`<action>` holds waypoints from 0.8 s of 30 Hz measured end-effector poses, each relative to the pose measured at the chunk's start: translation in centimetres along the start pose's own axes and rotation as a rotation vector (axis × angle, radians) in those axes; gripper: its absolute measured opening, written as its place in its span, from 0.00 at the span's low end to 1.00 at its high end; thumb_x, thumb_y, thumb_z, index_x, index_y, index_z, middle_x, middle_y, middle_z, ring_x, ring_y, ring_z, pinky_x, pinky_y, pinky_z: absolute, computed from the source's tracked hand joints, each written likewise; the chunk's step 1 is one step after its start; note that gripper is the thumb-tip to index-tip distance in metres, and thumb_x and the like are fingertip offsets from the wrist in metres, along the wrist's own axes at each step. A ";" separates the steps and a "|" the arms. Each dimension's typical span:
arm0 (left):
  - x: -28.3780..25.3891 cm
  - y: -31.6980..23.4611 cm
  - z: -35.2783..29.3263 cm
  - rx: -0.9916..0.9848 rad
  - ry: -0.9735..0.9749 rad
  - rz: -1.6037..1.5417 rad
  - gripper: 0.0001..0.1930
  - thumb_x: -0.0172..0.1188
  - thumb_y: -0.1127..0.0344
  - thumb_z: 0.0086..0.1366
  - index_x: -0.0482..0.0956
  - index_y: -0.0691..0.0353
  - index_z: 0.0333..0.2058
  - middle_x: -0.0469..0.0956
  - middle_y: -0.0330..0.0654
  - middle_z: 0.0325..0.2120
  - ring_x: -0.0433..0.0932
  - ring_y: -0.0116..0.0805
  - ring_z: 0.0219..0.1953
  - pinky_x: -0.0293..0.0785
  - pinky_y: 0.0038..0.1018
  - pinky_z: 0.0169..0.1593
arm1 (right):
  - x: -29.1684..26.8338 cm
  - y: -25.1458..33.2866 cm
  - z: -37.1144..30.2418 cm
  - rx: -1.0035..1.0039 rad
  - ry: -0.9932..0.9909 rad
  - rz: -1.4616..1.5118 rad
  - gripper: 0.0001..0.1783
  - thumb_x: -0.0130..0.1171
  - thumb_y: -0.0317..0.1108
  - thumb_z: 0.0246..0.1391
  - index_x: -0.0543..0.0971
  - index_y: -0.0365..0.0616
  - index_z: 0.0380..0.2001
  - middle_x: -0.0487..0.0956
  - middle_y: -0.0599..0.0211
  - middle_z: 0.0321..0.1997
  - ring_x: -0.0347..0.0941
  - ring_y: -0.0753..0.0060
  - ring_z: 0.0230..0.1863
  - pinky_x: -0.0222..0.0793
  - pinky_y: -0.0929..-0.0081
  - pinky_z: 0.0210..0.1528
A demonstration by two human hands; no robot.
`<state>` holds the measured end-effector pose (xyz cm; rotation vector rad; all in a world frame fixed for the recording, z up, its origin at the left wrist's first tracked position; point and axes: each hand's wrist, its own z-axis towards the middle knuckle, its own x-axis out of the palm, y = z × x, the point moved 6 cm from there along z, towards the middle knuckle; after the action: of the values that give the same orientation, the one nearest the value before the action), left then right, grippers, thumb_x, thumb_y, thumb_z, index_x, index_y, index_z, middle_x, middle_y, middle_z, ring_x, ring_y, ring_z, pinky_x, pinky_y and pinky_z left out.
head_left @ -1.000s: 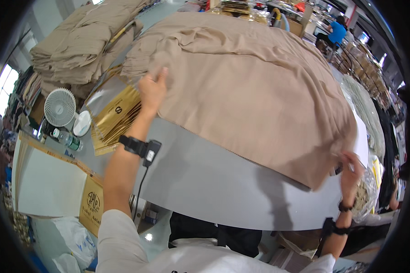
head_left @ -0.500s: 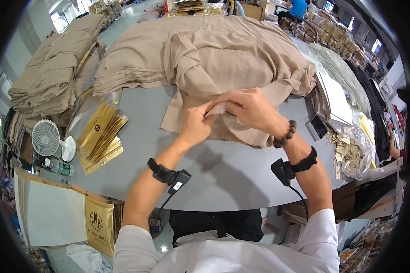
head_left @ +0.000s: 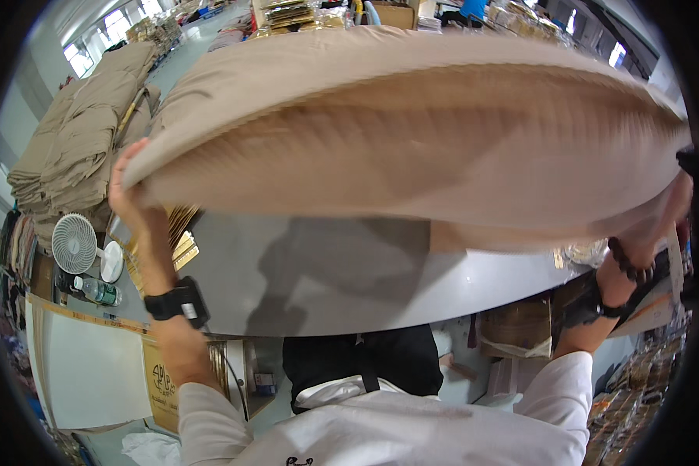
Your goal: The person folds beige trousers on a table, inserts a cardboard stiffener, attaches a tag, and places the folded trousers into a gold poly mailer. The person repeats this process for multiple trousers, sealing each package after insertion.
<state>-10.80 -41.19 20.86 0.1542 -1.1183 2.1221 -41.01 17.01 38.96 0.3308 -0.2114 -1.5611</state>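
A large beige cloth (head_left: 412,155) is stretched wide between my hands and billows up over the grey table (head_left: 349,303). My left hand (head_left: 132,182) grips its left corner, with the fingers closed at the edge. Far out to the right, my right hand (head_left: 660,225) holds the opposite end; it is blurred and partly covered by the fabric. The cloth's fringed-looking edge arcs across the far side, smeared by motion. Its lower part hangs above the table and casts a shadow there. Most of the beige fabric lying on the table behind is hidden by the raised cloth.
Folded beige fabric (head_left: 78,132) is piled at the far left. A small white fan (head_left: 76,243) and a plastic bottle (head_left: 99,291) stand by the table's left end. Gold packets (head_left: 183,247) lie partly behind my left forearm. A cardboard box (head_left: 516,330) sits below the table's right side.
My hands, close together at the cloth's edge before, have spread far apart to left and right. The cloth has risen off the table and opened out between them.
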 end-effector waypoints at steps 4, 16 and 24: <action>-0.6 -2.5 4.3 -0.249 0.080 0.196 0.17 0.51 0.66 0.76 0.83 0.70 0.53 0.84 0.50 0.51 0.81 0.39 0.55 0.75 0.33 0.61 | 4.8 -7.6 -0.8 0.325 0.274 -0.274 0.14 0.61 0.40 0.71 0.85 0.42 0.47 0.85 0.70 0.44 0.78 0.82 0.41 0.75 0.82 0.45; 4.8 -4.6 10.2 -0.464 0.114 0.589 0.16 0.52 0.64 0.75 0.85 0.59 0.54 0.85 0.40 0.46 0.80 0.25 0.45 0.69 0.21 0.39 | 6.0 -14.2 4.3 0.443 0.113 -0.155 0.16 0.62 0.45 0.71 0.87 0.45 0.48 0.86 0.71 0.43 0.79 0.82 0.37 0.78 0.81 0.39; 7.9 -18.5 10.8 0.290 -0.028 0.363 0.18 0.46 0.67 0.78 0.84 0.67 0.55 0.82 0.49 0.56 0.77 0.39 0.62 0.69 0.36 0.70 | -2.0 -14.1 8.4 0.289 -0.236 0.292 0.27 0.56 0.52 0.74 0.83 0.37 0.55 0.82 0.69 0.41 0.73 0.82 0.40 0.71 0.78 0.43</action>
<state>-7.01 -38.38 43.20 0.1220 -0.8989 2.6094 -57.18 18.70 42.22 0.3241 -0.6449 -1.2779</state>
